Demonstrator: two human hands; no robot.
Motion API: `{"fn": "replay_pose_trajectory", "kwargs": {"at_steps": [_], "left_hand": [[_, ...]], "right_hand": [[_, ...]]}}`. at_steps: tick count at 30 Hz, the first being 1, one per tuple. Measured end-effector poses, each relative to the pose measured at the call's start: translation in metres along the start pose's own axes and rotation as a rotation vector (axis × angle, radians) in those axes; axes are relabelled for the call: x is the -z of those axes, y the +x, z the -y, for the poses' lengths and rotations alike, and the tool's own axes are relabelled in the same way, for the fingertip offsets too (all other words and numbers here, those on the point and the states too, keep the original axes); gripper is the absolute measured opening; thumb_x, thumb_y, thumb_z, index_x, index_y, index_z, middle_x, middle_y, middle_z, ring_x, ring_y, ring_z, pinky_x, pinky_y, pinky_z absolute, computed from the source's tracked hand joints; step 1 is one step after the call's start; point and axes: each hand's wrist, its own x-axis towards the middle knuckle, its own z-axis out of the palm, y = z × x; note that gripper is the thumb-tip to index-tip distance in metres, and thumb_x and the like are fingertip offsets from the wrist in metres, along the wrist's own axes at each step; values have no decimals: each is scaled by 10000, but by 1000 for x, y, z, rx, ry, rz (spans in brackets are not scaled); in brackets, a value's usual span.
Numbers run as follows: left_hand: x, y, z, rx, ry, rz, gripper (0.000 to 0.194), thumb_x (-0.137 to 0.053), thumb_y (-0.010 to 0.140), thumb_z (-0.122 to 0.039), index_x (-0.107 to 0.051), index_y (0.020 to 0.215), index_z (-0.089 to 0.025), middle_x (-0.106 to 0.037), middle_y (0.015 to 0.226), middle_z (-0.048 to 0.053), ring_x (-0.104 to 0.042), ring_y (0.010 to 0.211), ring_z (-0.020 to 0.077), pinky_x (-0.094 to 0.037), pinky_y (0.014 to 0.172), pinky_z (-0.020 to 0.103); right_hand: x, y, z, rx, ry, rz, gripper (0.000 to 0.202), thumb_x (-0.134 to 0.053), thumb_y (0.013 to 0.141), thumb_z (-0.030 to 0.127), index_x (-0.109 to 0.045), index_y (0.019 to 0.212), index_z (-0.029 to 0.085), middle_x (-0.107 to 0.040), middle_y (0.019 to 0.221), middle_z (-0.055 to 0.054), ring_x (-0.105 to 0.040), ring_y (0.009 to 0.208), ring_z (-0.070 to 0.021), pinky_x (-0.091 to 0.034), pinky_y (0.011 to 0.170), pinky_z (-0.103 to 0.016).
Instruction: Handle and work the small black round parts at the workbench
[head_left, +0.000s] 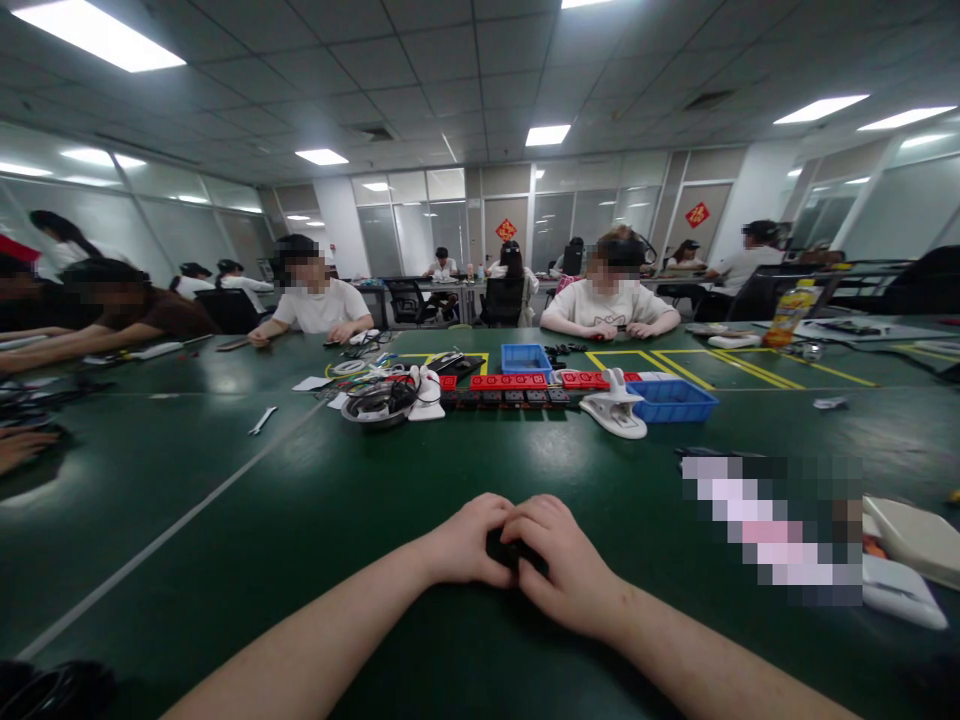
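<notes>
Both hands meet over the green table (pixel 300 520) near the bottom middle of the view. My left hand (pixel 474 540) curls round the left side of a small black object (pixel 510 550). On the object's right side my right hand (pixel 551 555) is wrapped, its fingertips touching those of my left hand. Most of the black object is hidden under the fingers, so its shape cannot be made out.
Farther back are a bowl of cables (pixel 379 405), a white clamp stand (pixel 619 405), blue bins (pixel 675 400) and red-topped black parts (pixel 510 385). A wrench (pixel 262 420) lies left, white devices (pixel 904 590) right. People sit across the table and at left.
</notes>
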Motion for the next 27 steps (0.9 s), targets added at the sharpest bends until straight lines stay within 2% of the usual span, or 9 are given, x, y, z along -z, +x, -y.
{"fn": "replay_pose_trajectory", "kwargs": {"at_steps": [4, 9, 12, 14, 16, 19, 21, 23, 27], "left_hand": [[1, 0, 3, -17, -8, 38, 341, -761, 523, -201, -615, 831, -207, -525, 1049, 9, -476, 1018, 227, -365, 924, 334], [0, 0, 3, -31, 19, 32, 380, -780, 511, -231, -619, 854, -199, -529, 1062, 26, -474, 1024, 232, -358, 933, 336], [-1, -1, 3, -42, 58, 31, 348, -777, 526, -282, -618, 824, -198, -531, 1032, 21, -473, 1015, 234, -353, 929, 344], [-1, -2, 2, -51, 69, 28, 410, -765, 552, -335, -602, 907, -209, -525, 1053, 21, -466, 1021, 235, -346, 933, 354], [1, -2, 0, -43, 70, 9, 572, -758, 553, -395, -542, 1051, -212, -510, 1100, 36, -456, 1030, 242, -348, 930, 365], [3, -1, -5, -13, 103, -44, 742, -757, 518, -471, -462, 1139, -191, -509, 1099, 58, -464, 1001, 249, -342, 930, 392], [2, 0, -8, 3, 143, -76, 723, -747, 507, -507, -473, 1092, -184, -529, 1030, 46, -485, 949, 240, -310, 952, 419], [-1, 1, -12, 42, 181, -92, 665, -738, 493, -539, -503, 1001, -179, -540, 957, 33, -502, 895, 231, -289, 965, 442], [-12, 1, -16, 119, 247, -89, 617, -710, 510, -573, -538, 964, -193, -553, 935, 36, -508, 888, 237, -280, 970, 469]], "right_hand": [[0, -2, 7, 161, 106, 30, 209, -368, 634, 59, -511, 625, 212, -582, 698, 20, -558, 789, -134, -261, 1000, -423], [-5, -3, 9, 169, 195, -53, 226, -345, 646, 60, -492, 572, 213, -565, 605, 26, -582, 763, -126, -295, 1001, -406], [-5, -5, 6, 184, 228, -66, 239, -348, 639, 47, -516, 656, 216, -586, 654, 23, -584, 814, -135, -275, 1015, -428], [-3, -6, 3, 193, 226, -95, 260, -370, 659, 62, -526, 805, 209, -602, 763, 1, -571, 850, -149, -272, 1012, -447], [-1, -6, -1, 137, 185, -151, 282, -408, 696, 104, -492, 948, 197, -588, 882, -32, -547, 884, -174, -286, 989, -468], [-1, -4, -8, -52, 97, -182, 261, -496, 735, 213, -462, 993, 185, -553, 937, -63, -513, 884, -210, -392, 855, -435], [-3, -3, -10, -139, 44, -138, 270, -559, 726, 300, -472, 951, 181, -538, 907, -64, -499, 839, -214, -423, 754, -386], [-7, -1, -10, -165, -25, -82, 260, -592, 706, 349, -483, 874, 183, -522, 859, -51, -482, 796, -206, -414, 719, -365], [-14, 1, -7, -251, -127, -30, 168, -580, 711, 300, -476, 770, 182, -500, 801, -38, -465, 761, -194, -401, 705, -351]]}}
